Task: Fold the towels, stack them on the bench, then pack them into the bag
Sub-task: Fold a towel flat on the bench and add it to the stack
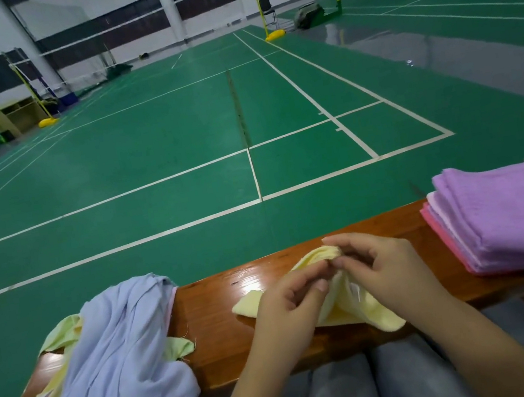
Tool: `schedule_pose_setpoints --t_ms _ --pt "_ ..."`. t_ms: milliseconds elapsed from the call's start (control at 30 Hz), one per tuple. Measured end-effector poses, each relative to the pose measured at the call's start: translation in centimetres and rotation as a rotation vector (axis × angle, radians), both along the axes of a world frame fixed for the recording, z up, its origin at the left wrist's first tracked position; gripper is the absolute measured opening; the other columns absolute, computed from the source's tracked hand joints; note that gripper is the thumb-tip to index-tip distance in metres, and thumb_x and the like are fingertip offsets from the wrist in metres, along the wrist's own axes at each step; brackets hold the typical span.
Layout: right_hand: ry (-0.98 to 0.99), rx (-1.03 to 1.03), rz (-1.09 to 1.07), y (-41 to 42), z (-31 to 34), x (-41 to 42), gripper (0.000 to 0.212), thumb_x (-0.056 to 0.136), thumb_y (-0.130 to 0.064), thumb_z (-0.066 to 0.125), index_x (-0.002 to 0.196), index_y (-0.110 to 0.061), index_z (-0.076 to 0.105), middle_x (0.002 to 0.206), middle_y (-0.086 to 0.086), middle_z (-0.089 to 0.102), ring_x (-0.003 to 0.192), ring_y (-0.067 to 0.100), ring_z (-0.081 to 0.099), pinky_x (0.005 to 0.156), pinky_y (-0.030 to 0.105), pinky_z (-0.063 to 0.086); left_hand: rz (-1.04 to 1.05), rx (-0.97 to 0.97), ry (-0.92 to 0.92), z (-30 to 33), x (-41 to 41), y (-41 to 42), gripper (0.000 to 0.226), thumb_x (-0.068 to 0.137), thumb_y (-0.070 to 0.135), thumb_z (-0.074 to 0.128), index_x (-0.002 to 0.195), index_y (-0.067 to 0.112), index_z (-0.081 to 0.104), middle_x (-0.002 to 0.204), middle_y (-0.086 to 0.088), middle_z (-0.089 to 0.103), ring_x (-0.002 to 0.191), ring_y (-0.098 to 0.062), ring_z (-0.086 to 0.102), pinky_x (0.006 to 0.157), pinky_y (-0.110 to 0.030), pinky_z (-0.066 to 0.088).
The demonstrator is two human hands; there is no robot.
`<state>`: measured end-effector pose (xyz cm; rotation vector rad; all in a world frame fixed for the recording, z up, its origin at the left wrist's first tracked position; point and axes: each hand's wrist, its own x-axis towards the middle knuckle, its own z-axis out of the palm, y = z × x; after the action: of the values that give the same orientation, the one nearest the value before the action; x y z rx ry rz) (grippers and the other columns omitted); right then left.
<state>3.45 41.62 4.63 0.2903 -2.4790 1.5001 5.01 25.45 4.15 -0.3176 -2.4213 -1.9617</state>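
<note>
A pale yellow towel lies crumpled on the wooden bench in front of me. My left hand and my right hand both pinch its bunched upper edge, fingertips close together near the middle. On the bench's right end sits a stack of folded towels, purple on top with pink layers beneath. At the left lies a heap of unfolded towels, pale blue over yellow and light green ones. No bag can be seen.
A green badminton court floor with white lines stretches beyond the bench. Net posts with yellow bases stand far off. My knees in grey trousers are below the bench's near edge.
</note>
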Motion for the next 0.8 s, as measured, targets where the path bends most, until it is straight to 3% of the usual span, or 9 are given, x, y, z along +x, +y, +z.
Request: schedule_pose_setpoints --t_ms 67,133,200,267,367,467,700,800 --pt "-0.039 -0.064 0.023 0.4 0.1 -0.1 0.030 0.088 -0.008 0.063 0.111 -0.027 0.067 0.100 -0.019 0.067 0.094 -0.007 0.061 0.078 0.006 0.046 0.103 -0.190 0.168 -0.7 -0.4 -1.2 0.021 0.087 0.013 0.068 0.100 0.029 0.070 0.099 0.013 0.071 0.097 -0.001 0.063 0.083 -0.022 0.052" --pt "-0.071 -0.141 0.044 0.7 0.4 -0.3 0.028 0.089 -0.005 0.060 0.106 -0.028 0.065 0.099 -0.012 0.068 0.092 -0.005 0.062 0.079 0.010 0.048 0.230 -0.453 0.342 -1.6 -1.0 -2.3 0.027 0.082 0.030 0.072 0.108 0.031 0.062 0.106 0.019 0.059 0.101 -0.001 0.055 0.084 -0.019 0.049" --pt "-0.097 -0.203 0.064 0.8 0.7 -0.3 0.027 0.090 -0.004 0.058 0.105 -0.026 0.065 0.099 -0.004 0.068 0.091 0.000 0.063 0.082 0.018 0.052 0.240 -0.595 0.333 -2.5 -1.7 -3.2 0.050 0.078 0.039 0.074 0.122 0.034 0.051 0.118 0.020 0.045 0.113 0.001 0.042 0.096 -0.016 0.037" --pt "-0.117 -0.246 0.072 0.9 1.2 -0.3 0.026 0.090 -0.005 0.058 0.106 -0.025 0.065 0.098 -0.001 0.068 0.090 0.004 0.064 0.084 0.024 0.054 0.151 -0.631 0.187 -3.2 -2.2 -3.8 0.062 0.077 0.040 0.076 0.130 0.036 0.044 0.126 0.023 0.038 0.119 0.004 0.034 0.101 -0.016 0.030" --pt "-0.136 -0.298 0.077 1.1 1.6 -0.3 0.026 0.091 -0.006 0.058 0.105 -0.026 0.065 0.097 -0.002 0.068 0.089 0.002 0.065 0.083 0.024 0.055 0.071 -0.515 0.007 -4.0 -2.4 -4.3 0.037 0.082 0.030 0.074 0.112 0.038 0.054 0.112 0.024 0.057 0.105 0.008 0.052 0.096 -0.024 0.047" --pt "-0.135 -0.317 0.071 1.5 1.6 -0.4 0.026 0.090 -0.006 0.058 0.106 -0.026 0.065 0.097 -0.004 0.068 0.089 0.000 0.065 0.081 0.020 0.054 0.106 -0.430 -0.021 -4.2 -2.1 -4.6 0.014 0.086 0.018 0.069 0.092 0.028 0.062 0.090 0.012 0.065 0.087 -0.001 0.062 0.079 -0.027 0.055" --pt "-0.128 -0.335 0.044 2.1 1.2 -0.9 0.026 0.091 -0.008 0.057 0.103 -0.030 0.064 0.094 -0.008 0.069 0.087 0.001 0.066 0.075 0.017 0.054 0.097 -0.179 -0.053 -3.0 -0.9 -4.9 0.014 0.086 0.001 0.065 0.088 0.010 0.055 0.081 -0.005 0.063 0.075 -0.024 0.063 0.065 -0.028 0.056" --pt "-0.125 -0.353 0.004 2.5 1.0 -1.2 0.027 0.091 -0.008 0.057 0.101 -0.033 0.062 0.095 -0.009 0.068 0.087 -0.002 0.065 0.074 0.015 0.054 0.038 -0.128 -0.026 -2.2 -0.7 -5.2 0.013 0.087 -0.007 0.060 0.086 0.005 0.057 0.079 -0.003 0.062 0.073 -0.021 0.064 0.066 -0.030 0.057"
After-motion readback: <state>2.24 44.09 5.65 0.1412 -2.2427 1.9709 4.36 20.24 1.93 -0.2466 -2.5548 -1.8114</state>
